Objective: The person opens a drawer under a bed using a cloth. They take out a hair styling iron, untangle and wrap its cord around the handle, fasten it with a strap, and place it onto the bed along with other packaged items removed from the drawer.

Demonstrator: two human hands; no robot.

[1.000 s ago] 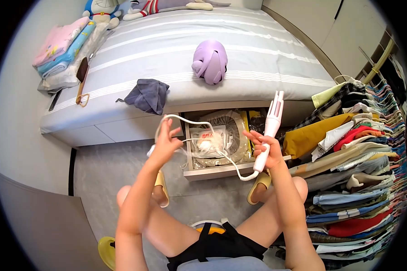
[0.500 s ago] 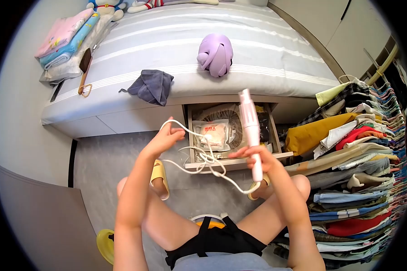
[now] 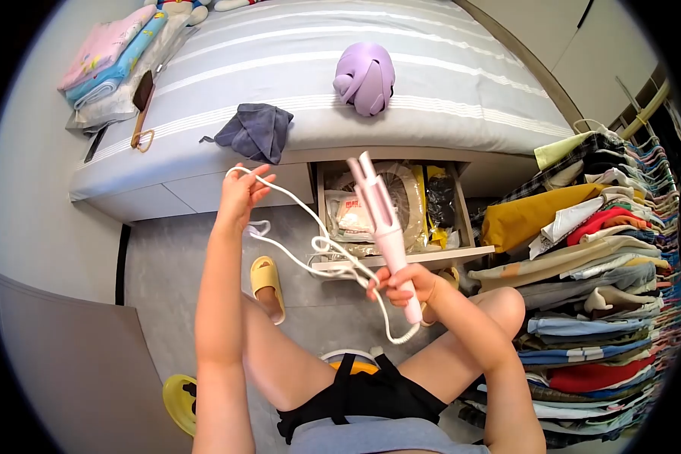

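Curling iron (image 3: 390, 240), right hand (image 3: 411, 280) around handle (image 3: 413, 310), prongs (image 3: 372, 191) beyond fingers (image 3: 374, 285)

Red printed characters (image 3: 352, 204), seemingly Chinese, on squarish clear-and-white plastic packet (image 3: 353, 220) inside open, pale-fronted rectangular drawer (image 3: 461, 253) beneath bed (image 3: 227, 72); lettering small and blurred, exact wording not readable with certainty.

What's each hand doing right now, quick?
Left hand: holding the white cord, some fingers extended.
Right hand: closed around the pink styling wand.
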